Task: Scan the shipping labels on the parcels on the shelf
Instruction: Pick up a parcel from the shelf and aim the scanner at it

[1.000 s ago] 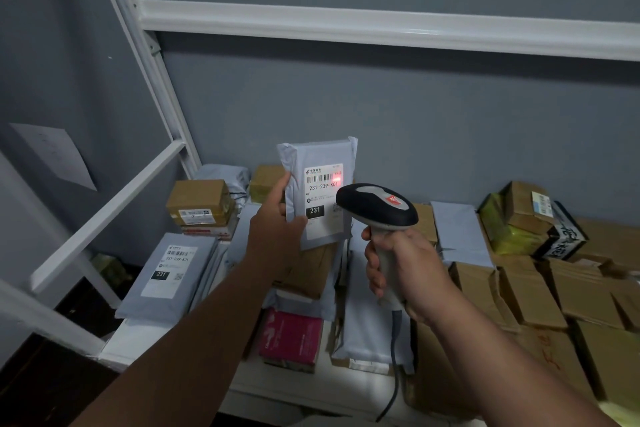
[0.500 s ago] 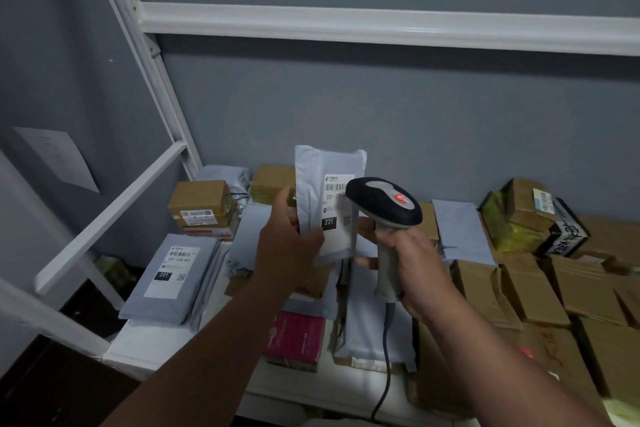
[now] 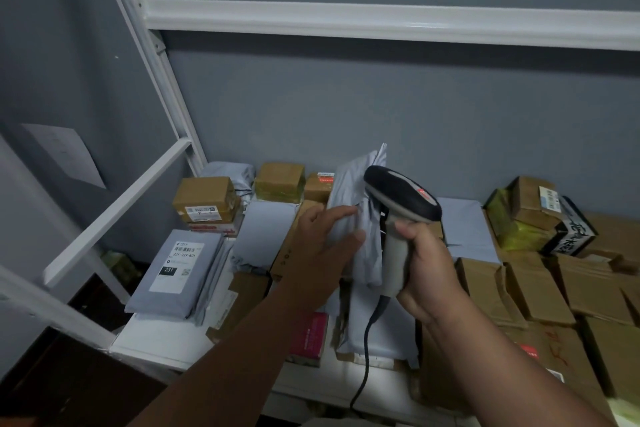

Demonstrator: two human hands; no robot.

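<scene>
My left hand (image 3: 320, 246) holds a grey poly-mailer parcel (image 3: 351, 191) upright over the middle of the shelf, turned edge-on, its label hidden from me. Thumb and fingers lie across the parcel's near face. My right hand (image 3: 424, 270) grips the handle of a black and grey barcode scanner (image 3: 401, 198), whose head sits right beside the parcel. The scanner's black cable (image 3: 363, 364) hangs down in front of the shelf. Another grey mailer with a white shipping label (image 3: 176, 262) lies flat at the shelf's left end.
The white shelf (image 3: 166, 347) is crowded with grey mailers, brown cardboard boxes (image 3: 540, 288), a taped brown box (image 3: 206, 199) at the back left and a pink box (image 3: 310, 336) near the front. A white frame rail (image 3: 114, 211) slants at the left; a white beam (image 3: 381, 22) crosses above.
The parcel has turned from label-facing to edge-on and dropped lower toward the shelf. The red scan light on its label is gone. My right hand with the scanner stayed close beside it.
</scene>
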